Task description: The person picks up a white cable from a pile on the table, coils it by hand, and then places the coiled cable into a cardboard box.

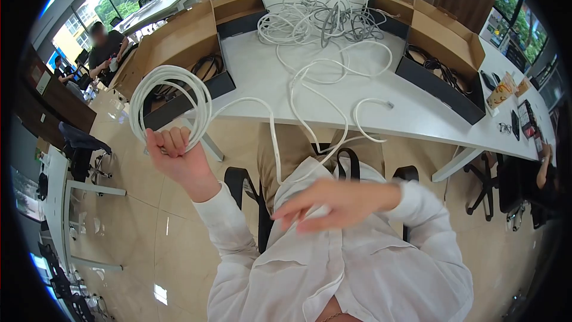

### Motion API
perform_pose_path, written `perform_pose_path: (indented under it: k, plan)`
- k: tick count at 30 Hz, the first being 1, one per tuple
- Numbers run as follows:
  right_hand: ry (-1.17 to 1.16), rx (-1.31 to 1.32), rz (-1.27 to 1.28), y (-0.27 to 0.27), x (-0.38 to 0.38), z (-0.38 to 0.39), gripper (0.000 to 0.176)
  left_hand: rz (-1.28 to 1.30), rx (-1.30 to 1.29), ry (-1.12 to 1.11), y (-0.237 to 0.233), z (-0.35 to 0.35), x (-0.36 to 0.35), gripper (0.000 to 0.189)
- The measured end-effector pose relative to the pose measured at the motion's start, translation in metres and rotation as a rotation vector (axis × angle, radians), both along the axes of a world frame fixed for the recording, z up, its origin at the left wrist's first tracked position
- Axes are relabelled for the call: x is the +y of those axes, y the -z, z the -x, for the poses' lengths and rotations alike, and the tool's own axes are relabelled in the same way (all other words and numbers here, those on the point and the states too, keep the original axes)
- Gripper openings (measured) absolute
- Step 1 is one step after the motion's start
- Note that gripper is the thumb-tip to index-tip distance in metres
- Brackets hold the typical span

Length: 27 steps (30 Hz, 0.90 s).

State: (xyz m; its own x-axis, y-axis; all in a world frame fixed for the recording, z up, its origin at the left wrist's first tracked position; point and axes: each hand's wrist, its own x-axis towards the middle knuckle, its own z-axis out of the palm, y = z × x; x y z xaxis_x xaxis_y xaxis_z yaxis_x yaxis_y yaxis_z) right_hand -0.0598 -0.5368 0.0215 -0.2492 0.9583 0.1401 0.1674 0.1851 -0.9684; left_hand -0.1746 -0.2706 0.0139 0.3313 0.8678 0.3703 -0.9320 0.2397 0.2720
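My left hand point(182, 158) is raised at the left, its fingers wrapped round the bottom of a coil of white network cable point(136, 104). From the coil a loose length of cable point(273, 126) sags towards my lap and loops back up onto the table. My right hand point(333, 203), slightly blurred, hovers in front of my shirt with fingers stretched out and nothing visible in it. A clear plug point(389, 105) on one cable end lies near the table's front edge.
A tangled heap of white and grey cables point(298, 21) covers the back of the white table point(250, 77). Open boxes with black cables point(205, 67) stand at left and right point(441, 95). A patterned cup point(503, 90) and glasses point(505, 127) lie further right. Other people sit nearby.
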Motion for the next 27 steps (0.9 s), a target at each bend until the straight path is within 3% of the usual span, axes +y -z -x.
perform_pose_path:
  k: [1, 3, 4, 7, 10, 13, 16, 17, 20, 27]
  plan:
    - [-0.082, 0.075, 0.036, 0.039, 0.008, 0.015, 0.058, -0.017, 0.037, -0.044, -0.002, -0.002, -0.008, 0.045]
    - [0.114, 0.392, 0.138, 0.098, 0.033, 0.026, 0.076, -0.054, 0.101, -0.14, -0.008, -0.006, -0.026, 0.046]
    - [0.208, 0.551, 0.185, 0.105, 0.042, 0.028, 0.086, -0.087, 0.132, -0.183, -0.008, -0.007, -0.03, 0.046]
    - [0.493, 0.692, 0.037, 0.097, 0.05, -0.002, 0.1, -0.176, 0.254, -0.279, -0.006, -0.006, -0.036, 0.046]
    - [0.859, 0.544, -0.316, 0.095, 0.058, -0.039, 0.099, -0.217, 0.402, -0.272, -0.005, -0.01, -0.042, 0.048]
    - [1.082, 0.529, -0.61, 0.086, 0.064, -0.068, 0.081, -0.223, 0.495, -0.232, 0.006, -0.021, -0.044, 0.049]
    - [0.982, 0.355, -0.485, 0.057, 0.044, -0.079, 0.059, -0.222, 0.589, -0.176, 0.015, -0.03, -0.046, 0.051]
    - [1.026, 0.074, -0.479, 0.054, 0.042, -0.081, 0.045, -0.225, 0.627, -0.132, 0.014, -0.033, -0.049, 0.051]
    - [0.822, 0.17, -0.026, 0.023, 0.025, -0.071, 0.041, -0.232, 0.671, -0.075, 0.019, -0.043, -0.056, 0.049]
    - [0.808, 0.827, -0.327, 0.013, 0.043, -0.066, 0.058, -0.43, 0.903, -0.105, 0.038, -0.059, -0.074, 0.048]
